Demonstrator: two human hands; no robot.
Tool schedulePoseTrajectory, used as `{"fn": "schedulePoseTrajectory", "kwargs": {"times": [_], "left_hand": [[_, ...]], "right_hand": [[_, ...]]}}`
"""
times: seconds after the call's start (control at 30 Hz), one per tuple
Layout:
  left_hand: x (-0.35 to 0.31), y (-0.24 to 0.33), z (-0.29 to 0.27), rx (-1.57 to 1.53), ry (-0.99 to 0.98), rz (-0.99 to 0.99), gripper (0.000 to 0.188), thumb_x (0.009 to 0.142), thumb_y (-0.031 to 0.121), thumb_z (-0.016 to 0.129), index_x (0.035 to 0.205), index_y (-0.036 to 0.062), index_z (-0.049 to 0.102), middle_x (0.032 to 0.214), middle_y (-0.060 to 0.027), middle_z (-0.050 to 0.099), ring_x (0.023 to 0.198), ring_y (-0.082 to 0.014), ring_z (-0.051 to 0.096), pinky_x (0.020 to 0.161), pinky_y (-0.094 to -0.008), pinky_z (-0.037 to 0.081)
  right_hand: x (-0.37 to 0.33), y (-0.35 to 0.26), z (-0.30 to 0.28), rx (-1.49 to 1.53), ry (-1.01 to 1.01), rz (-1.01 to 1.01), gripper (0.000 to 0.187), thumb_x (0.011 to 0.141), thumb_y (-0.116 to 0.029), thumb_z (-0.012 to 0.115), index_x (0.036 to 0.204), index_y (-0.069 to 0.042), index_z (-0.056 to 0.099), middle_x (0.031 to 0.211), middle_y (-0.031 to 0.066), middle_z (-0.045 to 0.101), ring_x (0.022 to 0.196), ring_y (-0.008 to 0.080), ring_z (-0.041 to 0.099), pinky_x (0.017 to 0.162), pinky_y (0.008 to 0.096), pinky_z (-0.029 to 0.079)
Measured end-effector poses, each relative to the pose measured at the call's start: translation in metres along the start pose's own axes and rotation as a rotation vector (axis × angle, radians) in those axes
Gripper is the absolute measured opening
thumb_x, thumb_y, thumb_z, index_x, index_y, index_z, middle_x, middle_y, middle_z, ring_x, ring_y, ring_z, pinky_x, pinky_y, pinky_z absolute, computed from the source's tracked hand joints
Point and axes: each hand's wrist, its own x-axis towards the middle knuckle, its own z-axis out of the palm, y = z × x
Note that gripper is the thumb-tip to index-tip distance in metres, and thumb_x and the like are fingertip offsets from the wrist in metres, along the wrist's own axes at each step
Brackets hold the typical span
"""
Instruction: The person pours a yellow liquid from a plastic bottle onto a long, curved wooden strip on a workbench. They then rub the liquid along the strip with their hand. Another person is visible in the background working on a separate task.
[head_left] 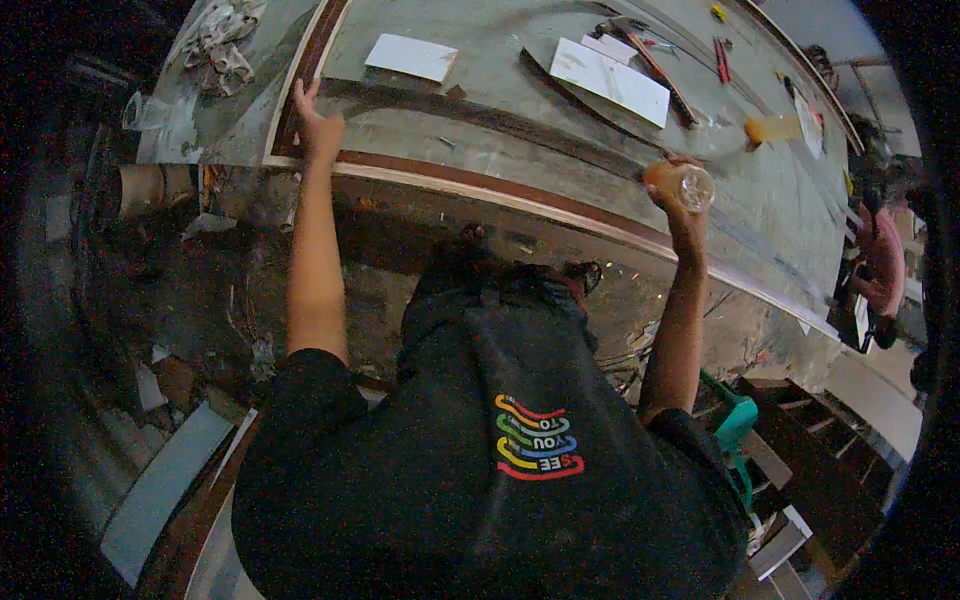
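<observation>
My left hand is stretched out to the corner of a large brown-edged wooden frame, its fingers extended against the brown strip on the left side. Nothing shows in that hand. Farther right, over the frame's near edge, my right hand is wrapped round a clear plastic bottle with something orange in it. The bottle's round end faces up toward me, and my fingers hide part of its side. Beneath both hands lies a grey-green worktop, smeared and dusty.
Two white boards lie on the worktop, with a dark curved strip and hand tools near the right one. Another bottle with orange contents is at the right. Crumpled cloth sits far left. Someone in pink is beyond the table's right end.
</observation>
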Motion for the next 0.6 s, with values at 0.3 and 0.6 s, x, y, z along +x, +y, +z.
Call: {"fn": "schedulePoseTrajectory", "kwargs": {"times": [0.3,0.6], "left_hand": [[0.008,-0.035,0.012,-0.021,0.039,-0.038,0.095,0.075,-0.002,0.065,0.159,0.0016,0.018,0.154,-0.0180,0.044,0.142,-0.0371,0.040,0.119,-0.0472,0.029],[0.020,-0.078,0.009,-0.040,0.069,0.098,0.086,0.084,0.006,0.071,0.157,0.0002,0.025,0.157,-0.0207,0.040,0.143,-0.0345,0.039,0.121,-0.0486,0.030]], "right_hand": [[0.075,-0.006,0.183,-0.234,-0.290,-0.169,0.043,0.088,-0.021,0.078,0.126,-0.007,0.063,0.113,0.0080,0.070,0.100,0.0196,0.067,0.088,0.0346,0.056],[0.113,0.006,0.363,-0.207,-0.498,-0.504,0.069,0.086,-0.049,0.071,0.143,-0.013,0.056,0.134,0.0169,0.064,0.122,0.0394,0.061,0.109,0.0502,0.044]]}}
